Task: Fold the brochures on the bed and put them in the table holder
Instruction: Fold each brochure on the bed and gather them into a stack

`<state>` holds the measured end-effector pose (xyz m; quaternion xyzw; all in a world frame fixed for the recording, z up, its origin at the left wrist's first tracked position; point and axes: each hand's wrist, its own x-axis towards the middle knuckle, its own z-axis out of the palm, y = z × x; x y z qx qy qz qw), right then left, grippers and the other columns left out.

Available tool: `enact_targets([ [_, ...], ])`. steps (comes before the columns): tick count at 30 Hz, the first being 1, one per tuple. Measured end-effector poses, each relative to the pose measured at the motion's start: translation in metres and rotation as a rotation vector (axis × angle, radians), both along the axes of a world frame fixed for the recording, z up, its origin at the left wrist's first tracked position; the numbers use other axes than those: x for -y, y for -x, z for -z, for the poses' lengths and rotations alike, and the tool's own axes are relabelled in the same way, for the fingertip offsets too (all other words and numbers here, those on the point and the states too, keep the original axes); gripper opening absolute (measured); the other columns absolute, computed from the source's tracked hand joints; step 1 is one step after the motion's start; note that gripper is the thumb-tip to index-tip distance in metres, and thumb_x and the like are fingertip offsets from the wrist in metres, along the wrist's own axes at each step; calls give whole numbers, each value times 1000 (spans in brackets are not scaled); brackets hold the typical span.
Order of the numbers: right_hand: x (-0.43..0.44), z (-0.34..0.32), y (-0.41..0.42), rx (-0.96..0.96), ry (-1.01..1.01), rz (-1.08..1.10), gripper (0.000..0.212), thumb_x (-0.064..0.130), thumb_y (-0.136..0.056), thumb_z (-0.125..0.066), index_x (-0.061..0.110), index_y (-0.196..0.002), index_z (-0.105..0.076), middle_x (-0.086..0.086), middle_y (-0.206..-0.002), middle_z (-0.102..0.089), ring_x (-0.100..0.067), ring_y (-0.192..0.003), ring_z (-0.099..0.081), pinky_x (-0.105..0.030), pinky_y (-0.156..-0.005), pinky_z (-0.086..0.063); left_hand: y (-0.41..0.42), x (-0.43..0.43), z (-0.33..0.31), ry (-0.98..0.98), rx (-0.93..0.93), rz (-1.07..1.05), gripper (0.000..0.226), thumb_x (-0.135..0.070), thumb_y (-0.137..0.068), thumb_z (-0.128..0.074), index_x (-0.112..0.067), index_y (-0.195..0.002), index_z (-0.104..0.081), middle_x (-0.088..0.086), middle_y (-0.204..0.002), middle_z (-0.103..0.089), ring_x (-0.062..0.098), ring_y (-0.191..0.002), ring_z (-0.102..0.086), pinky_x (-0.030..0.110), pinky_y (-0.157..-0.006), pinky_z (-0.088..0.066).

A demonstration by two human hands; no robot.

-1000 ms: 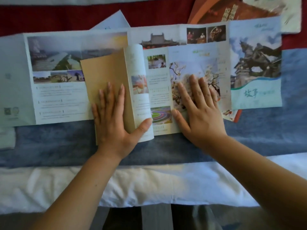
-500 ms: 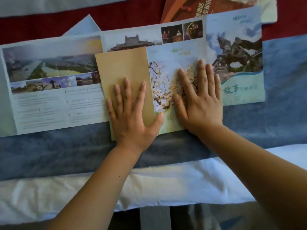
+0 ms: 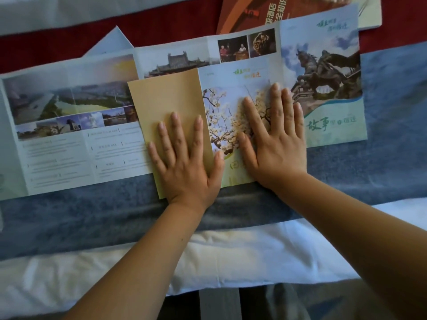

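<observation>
A partly folded brochure lies in front of me on the bed, showing a tan panel (image 3: 168, 105) on the left and a blossom-photo panel (image 3: 225, 107) on the right. My left hand (image 3: 184, 162) presses flat on the tan panel, fingers spread and straight. Flat on the blossom panel lies my right hand (image 3: 275, 139). Under this brochure a long unfolded brochure (image 3: 69, 125) stretches left across the bed. Another brochure with a horse-statue cover (image 3: 328, 84) lies to the right.
An orange-brown brochure (image 3: 258, 12) lies at the top, partly tucked under the others. The bed has a blue runner (image 3: 92, 215), a red band (image 3: 57, 42) behind it and white sheet (image 3: 115, 269) along the near edge. No table holder is in view.
The tan panel, standing half open a second ago, now lies flat on the brochure. My left hand slid right with it and both hands press it down.
</observation>
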<state>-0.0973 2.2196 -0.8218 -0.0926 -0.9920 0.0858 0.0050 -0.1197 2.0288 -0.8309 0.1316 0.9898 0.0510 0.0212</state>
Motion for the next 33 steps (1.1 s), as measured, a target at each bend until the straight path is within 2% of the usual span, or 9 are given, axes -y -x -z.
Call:
enact_targets([
  [9, 0, -1, 3, 35, -43, -28, 68, 55, -107, -26, 28, -167, -10, -15, -174, -1, -36, -160, 2, -54, -129, -2, 1, -1, -6, 15, 47, -1, 80, -69, -100, -15, -24, -165, -7, 20, -170, -4, 40, -157, -3, 64, -123, -8],
  [11, 0, -5, 5, 80, -61, -43, 68, 56, -108, -24, 27, -168, -9, -16, -174, 0, -38, -160, 3, -55, -128, 2, 6, 4, -12, 37, 51, 42, 82, -73, -98, -15, -26, -165, -8, 20, -170, -7, 41, -156, -10, 61, -120, -18],
  [13, 3, -9, 5, 98, -98, -79, 67, 54, -109, -22, 24, -168, -10, -19, -173, -1, -41, -159, 2, -54, -128, 6, 12, 15, -15, 69, 37, 112, 86, -80, -94, -19, -32, -164, -10, 19, -169, -14, 41, -151, -23, 54, -108, -29],
  [15, 10, -9, 4, 92, -117, -126, 65, 50, -110, -22, 21, -167, -11, -19, -173, -3, -37, -160, 1, -50, -127, 8, 18, 26, -14, 76, 22, 141, 89, -85, -90, -22, -36, -164, -13, 18, -169, -17, 40, -147, -29, 51, -103, -30],
  [19, 19, -7, 5, 76, -19, -122, 65, 47, -110, -20, 18, -167, -12, -14, -174, -4, -29, -161, 0, -44, -128, 10, 22, 36, -12, 38, 51, 100, 98, -91, -85, -24, -35, -164, -12, 23, -169, -7, 46, -155, -11, 59, -117, -19],
  [23, 25, -6, 4, 78, -35, -123, 65, 48, -109, -15, 19, -167, -11, -13, -174, -5, -31, -161, 0, -50, -128, 7, 24, 36, -18, 6, 126, 101, 104, -93, -83, -20, -30, -164, -12, 25, -169, -6, 48, -155, -6, 62, -119, -16],
  [29, 63, -12, 18, 166, -34, -189, 66, 50, -109, -18, 23, -167, -2, -12, -174, 3, -37, -160, 8, -53, -127, 9, 30, 51, -36, -315, 324, 101, 104, -80, -84, -44, -33, -163, 4, 13, -172, 3, 36, -158, 10, 59, -125, 1],
  [31, 85, -13, 24, 198, -21, -244, 73, 47, -108, -34, 21, -167, 2, -11, -174, 9, -37, -159, 11, -53, -127, 11, 34, 59, -45, -427, 395, 121, 102, -68, -85, -49, -33, -163, 8, 10, -172, 1, 31, -158, 10, 57, -126, 0],
  [33, 109, -15, 30, 197, 15, -281, 80, 44, -106, -41, 19, -166, 6, -8, -173, 11, -35, -159, 12, -55, -127, 9, 39, 70, -55, -583, 424, 120, 91, -51, -91, -49, -28, -164, 0, 8, -172, -8, 27, -159, -2, 54, -127, -10],
])
